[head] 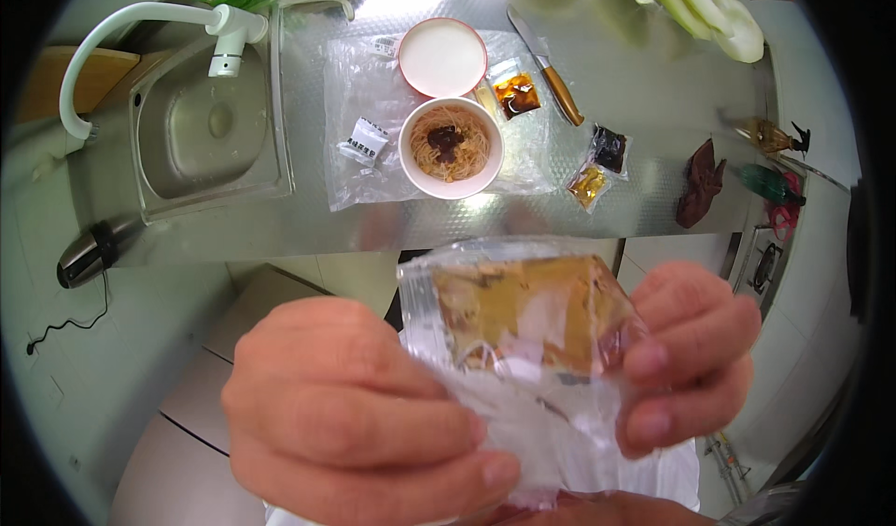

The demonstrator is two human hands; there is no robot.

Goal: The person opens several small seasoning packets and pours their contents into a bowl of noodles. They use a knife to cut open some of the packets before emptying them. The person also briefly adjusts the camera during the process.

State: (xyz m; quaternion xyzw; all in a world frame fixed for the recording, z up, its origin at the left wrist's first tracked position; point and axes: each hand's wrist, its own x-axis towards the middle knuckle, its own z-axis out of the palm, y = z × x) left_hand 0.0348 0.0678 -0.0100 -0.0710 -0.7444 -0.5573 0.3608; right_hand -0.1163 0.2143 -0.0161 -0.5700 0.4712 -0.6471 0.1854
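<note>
Close to the camera, my left hand (343, 407) and my right hand (686, 358) grip opposite sides of a clear plastic sachet (518, 309). Amber-brown contents fill its upper part, and the film below is wrinkled. Whether the sachet is torn cannot be seen. Behind it on the steel counter stands a white bowl (406, 158) of thin noodles (427, 123) with a dark sauce (444, 141) on top. A round white lid (443, 57) with a red rim lies just behind the bowl. A white printed packet (365, 141) sits left of the bowl.
Under the bowl lies a clear plastic bag (350, 183). To its right are a red-brown sachet (516, 95), a knife (549, 71) and two small sachets, one dark (609, 149), one yellow (588, 185). A sink (203, 134) with a white faucet (227, 43) is at left; cut vegetables (700, 8) are back right.
</note>
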